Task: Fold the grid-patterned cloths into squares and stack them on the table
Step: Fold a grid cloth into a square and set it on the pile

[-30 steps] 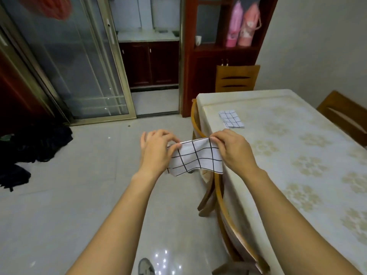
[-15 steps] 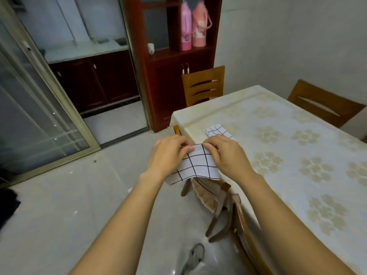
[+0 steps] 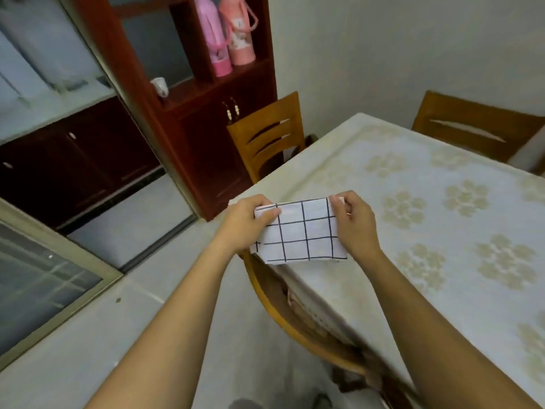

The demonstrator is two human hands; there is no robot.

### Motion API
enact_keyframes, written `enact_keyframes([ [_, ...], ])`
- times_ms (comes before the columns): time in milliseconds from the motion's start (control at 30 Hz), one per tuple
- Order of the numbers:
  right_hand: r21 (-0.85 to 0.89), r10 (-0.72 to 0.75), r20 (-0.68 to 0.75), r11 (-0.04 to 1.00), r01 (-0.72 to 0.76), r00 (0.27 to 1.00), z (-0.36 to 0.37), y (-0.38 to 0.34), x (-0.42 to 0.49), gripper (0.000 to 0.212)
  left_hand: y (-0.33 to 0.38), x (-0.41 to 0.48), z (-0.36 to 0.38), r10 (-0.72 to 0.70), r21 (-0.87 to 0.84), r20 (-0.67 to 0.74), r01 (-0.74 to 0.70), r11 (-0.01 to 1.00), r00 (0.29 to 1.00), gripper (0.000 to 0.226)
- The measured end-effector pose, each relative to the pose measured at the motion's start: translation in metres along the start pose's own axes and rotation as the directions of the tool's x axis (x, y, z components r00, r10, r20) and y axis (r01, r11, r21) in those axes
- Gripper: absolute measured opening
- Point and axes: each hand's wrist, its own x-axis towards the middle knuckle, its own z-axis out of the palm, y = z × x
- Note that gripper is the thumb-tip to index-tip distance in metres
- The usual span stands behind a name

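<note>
Your left hand [image 3: 243,224] is over the table's [image 3: 442,225] left edge, with the thumb and fingers pinching the left end of the folded grid cloth [image 3: 303,231]. The cloth's held up just above that table edge. I can't tell if it's touching the top. Your right hand [image 3: 355,224], further in over the table, pinches the cloth's right end. There's a wooden chair [image 3: 283,314] tucked in at the table edge right below.

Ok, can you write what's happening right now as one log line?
white black-grid cloth: folded, held at floral-covered table edge | left hand: pinches left side | right hand: pinches right side
</note>
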Motion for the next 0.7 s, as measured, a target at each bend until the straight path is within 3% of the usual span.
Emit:
enact_keyframes([
  [67, 0.083, 0.156, -0.053, 0.985, -0.151, 0.986, 0.003, 0.023, 0.017, 0.015, -0.008, 0.037, 0.018, -0.005, -0.107, 0.005, 0.006, 0.994, 1.000, 0.016],
  [167, 0.150, 0.429, 0.012, 0.892, -0.426, 0.903, 0.014, 0.065, 0.031, 0.026, -0.025, 0.088, 0.051, 0.010, -0.277, 0.090, 0.016, 0.961, 0.996, 0.015],
  [233, 0.110, 0.493, 0.019, 0.864, -0.492, 0.870, 0.023, 0.088, 0.036, 0.028, -0.034, 0.122, 0.074, -0.003, -0.339, 0.160, 0.058, 0.939, 0.987, 0.012],
  [300, 0.096, 0.537, -0.076, 0.843, -0.529, 0.840, 0.033, 0.100, 0.041, 0.026, -0.043, 0.150, 0.095, -0.041, -0.410, 0.221, 0.131, 0.903, 0.974, 0.019],
  [367, 0.138, 0.608, -0.226, 0.794, -0.592, 0.761, 0.043, 0.103, 0.049, 0.024, -0.052, 0.171, 0.114, -0.081, -0.471, 0.365, 0.259, 0.843, 0.928, 0.032],
  [433, 0.155, 0.654, -0.320, 0.750, -0.643, 0.685, 0.056, 0.108, 0.054, 0.026, -0.066, 0.188, 0.134, -0.045, -0.480, 0.477, 0.302, 0.824, 0.878, 0.045],
  [600, 0.093, 0.732, -0.383, 0.638, -0.765, 0.564, 0.075, 0.125, 0.055, 0.035, -0.094, 0.217, 0.168, -0.028, -0.335, 0.538, 0.244, 0.910, 0.842, 0.050],
  [700, 0.073, 0.735, -0.418, 0.612, -0.787, 0.533, 0.076, 0.134, 0.044, 0.032, -0.103, 0.224, 0.180, 0.007, -0.261, 0.591, 0.182, 0.948, 0.807, 0.053],
])
